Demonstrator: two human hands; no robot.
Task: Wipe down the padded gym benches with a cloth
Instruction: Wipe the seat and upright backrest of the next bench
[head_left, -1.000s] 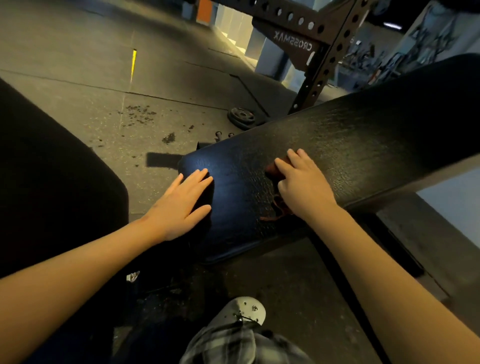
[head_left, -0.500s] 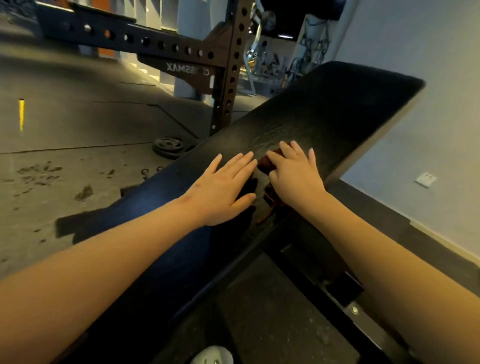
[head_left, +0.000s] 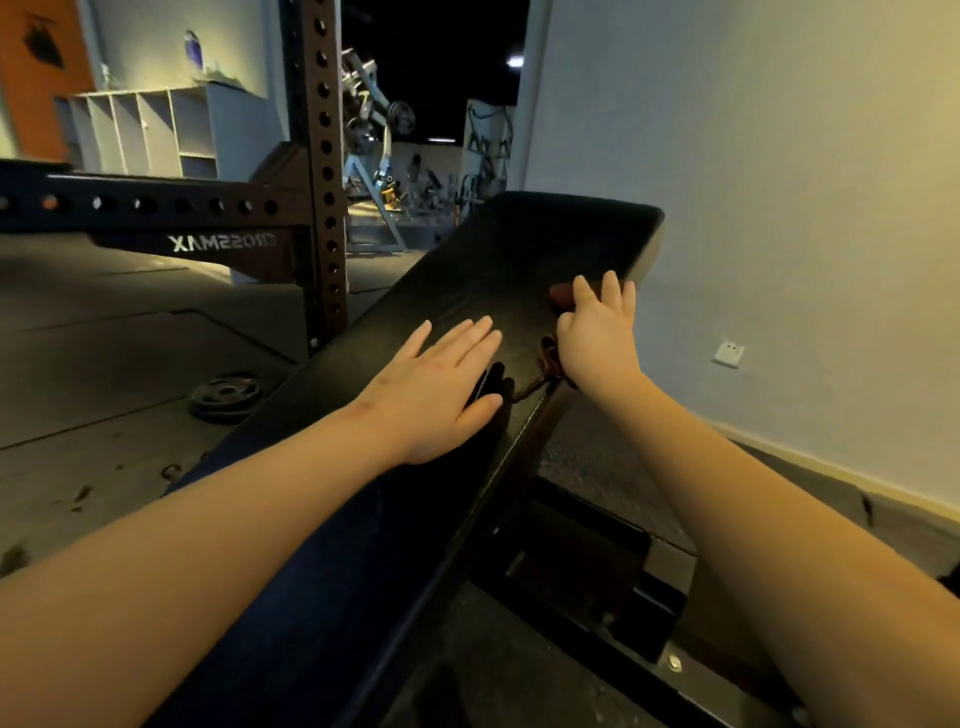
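Note:
A long black padded bench (head_left: 519, 249) slopes up and away from me towards the wall. My left hand (head_left: 441, 384) lies flat on the pad, fingers spread, holding nothing. My right hand (head_left: 597, 332) presses a dark reddish-brown cloth (head_left: 561, 295) against the pad near its right edge. Most of the cloth is hidden under the palm; a bit shows past the fingertips and a frayed end trails below the wrist.
A brown perforated rack upright (head_left: 322, 171) and a dark crossbeam marked CROSSMAX (head_left: 156, 208) stand left of the bench. Stacked weight plates (head_left: 226, 397) lie on the floor. A white wall with a socket (head_left: 728, 355) runs along the right. The bench's metal base (head_left: 597, 587) sits below.
Both hands have slid up the bench towards its far end, the right one carrying the cloth to the right edge. My view has swung right and up.

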